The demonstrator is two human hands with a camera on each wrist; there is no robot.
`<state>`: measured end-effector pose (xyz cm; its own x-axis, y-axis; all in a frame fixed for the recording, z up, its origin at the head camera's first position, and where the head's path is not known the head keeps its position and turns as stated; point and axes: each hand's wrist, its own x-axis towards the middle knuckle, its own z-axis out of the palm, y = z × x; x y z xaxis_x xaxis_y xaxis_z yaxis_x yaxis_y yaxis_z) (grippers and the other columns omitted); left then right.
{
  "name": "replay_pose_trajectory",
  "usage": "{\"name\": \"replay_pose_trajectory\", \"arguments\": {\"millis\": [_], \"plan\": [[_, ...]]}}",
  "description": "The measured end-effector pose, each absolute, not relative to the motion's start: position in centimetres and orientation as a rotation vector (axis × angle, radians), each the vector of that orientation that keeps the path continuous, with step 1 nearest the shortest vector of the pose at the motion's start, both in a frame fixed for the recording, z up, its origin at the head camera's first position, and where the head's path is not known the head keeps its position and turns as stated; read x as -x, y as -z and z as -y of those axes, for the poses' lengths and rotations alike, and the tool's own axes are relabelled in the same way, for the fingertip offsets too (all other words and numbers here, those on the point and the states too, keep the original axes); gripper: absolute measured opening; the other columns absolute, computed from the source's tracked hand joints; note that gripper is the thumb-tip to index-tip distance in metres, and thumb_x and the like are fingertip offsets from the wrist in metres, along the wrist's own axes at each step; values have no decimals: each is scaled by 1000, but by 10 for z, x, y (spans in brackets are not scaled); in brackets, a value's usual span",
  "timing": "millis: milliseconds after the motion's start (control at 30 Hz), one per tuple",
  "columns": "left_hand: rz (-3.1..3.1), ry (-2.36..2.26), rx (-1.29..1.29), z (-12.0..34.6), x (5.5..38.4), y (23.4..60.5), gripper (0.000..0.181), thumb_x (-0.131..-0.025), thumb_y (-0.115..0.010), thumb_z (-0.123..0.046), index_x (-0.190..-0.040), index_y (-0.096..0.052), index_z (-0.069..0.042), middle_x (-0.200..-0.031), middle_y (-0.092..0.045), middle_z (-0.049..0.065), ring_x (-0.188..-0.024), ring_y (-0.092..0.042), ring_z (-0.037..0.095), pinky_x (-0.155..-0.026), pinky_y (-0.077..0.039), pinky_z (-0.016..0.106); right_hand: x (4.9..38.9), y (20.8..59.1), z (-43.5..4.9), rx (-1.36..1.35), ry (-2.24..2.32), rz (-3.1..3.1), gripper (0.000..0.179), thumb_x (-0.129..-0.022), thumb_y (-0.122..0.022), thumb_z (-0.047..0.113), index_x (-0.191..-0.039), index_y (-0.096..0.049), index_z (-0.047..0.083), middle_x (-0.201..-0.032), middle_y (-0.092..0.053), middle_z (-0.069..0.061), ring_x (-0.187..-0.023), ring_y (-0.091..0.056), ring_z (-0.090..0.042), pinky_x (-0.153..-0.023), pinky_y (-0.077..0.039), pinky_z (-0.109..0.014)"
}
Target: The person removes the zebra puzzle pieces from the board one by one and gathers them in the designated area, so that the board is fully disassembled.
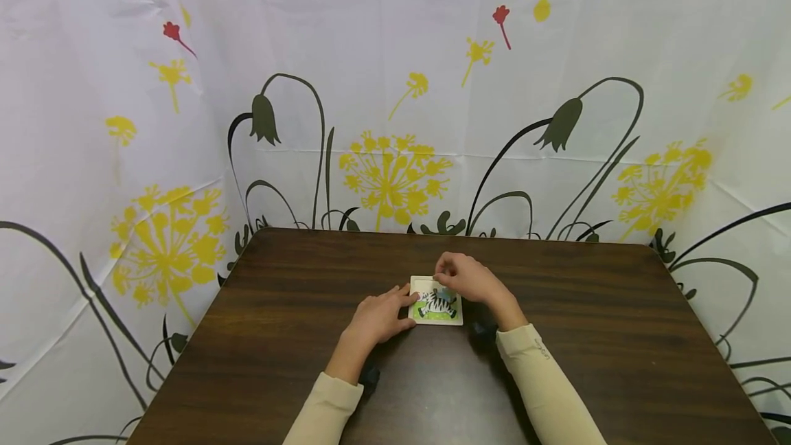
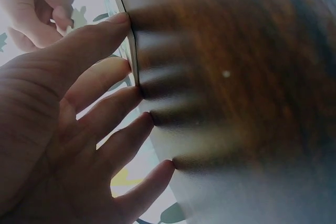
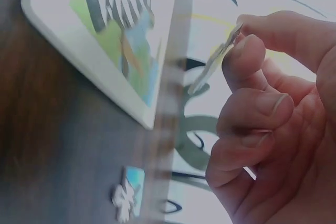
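A small square zebra puzzle (image 1: 440,306) with a pale frame lies flat on the table in the head view. My left hand (image 1: 380,314) rests at its left side, thumb and fingers fairly straight. In the left wrist view the fingertips (image 2: 135,94) meet the tabletop along the frame's edge (image 2: 133,56). Above the puzzle's upper right part is my right hand (image 1: 469,277). Its thumb and index finger pinch a thin puzzle piece (image 3: 212,66), seen nearly edge-on in the right wrist view, while the other fingers curl inward.
Another puzzle piece (image 3: 134,190), teal and white, lies on the table beside the board in the right wrist view. The dark wooden table (image 1: 296,294) ends at a floral curtain (image 1: 383,53). Black wrist devices (image 1: 369,376) sit under both forearms.
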<state>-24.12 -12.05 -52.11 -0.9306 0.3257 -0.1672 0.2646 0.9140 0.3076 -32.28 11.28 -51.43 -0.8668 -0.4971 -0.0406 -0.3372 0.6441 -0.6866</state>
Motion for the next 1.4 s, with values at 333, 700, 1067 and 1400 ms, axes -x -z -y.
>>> {"name": "replay_pose_trajectory", "arguments": {"millis": [333,700,1067,1400], "plan": [[-2858,-444,-437,121,240,523,62,-101,-77,-39,-158,-58,-26,-170,-47,5,-155,-49,31,-120,-41,68,326,507,-141,690,1158,-2590,13,-108,-67,22,-104,-69,9,-81,-66,-6,-68,-59,-16,-64,-50,-34],[-2862,-427,-436,121,239,520,63,-101,-77,-39,-159,-57,-25,-171,-46,5,-155,-49,30,-121,-41,66,335,504,-184,597,1172,-2668,15,-108,-65,20,-107,-69,5,-80,-62,-3,-69,-55,-16,-65,-46,-32],[-2864,-422,-438,121,239,519,63,-100,-77,-39,-158,-58,-26,-171,-46,4,-155,-49,29,-120,-41,66,338,508,-208,477,928,-2740,14,-106,-66,19,-99,-64,8,-88,-69,-6,-75,-60,-18,-68,-47,-34],[-2853,-422,-428,120,240,521,64,-101,-76,-40,-160,-56,-26,-172,-44,4,-156,-47,29,-122,-39,67,340,520,-210,454,876,-2679,10,-102,-71,14,-96,-65,8,-89,-67,-6,-77,-58,-19,-69,-46,-33]]}}
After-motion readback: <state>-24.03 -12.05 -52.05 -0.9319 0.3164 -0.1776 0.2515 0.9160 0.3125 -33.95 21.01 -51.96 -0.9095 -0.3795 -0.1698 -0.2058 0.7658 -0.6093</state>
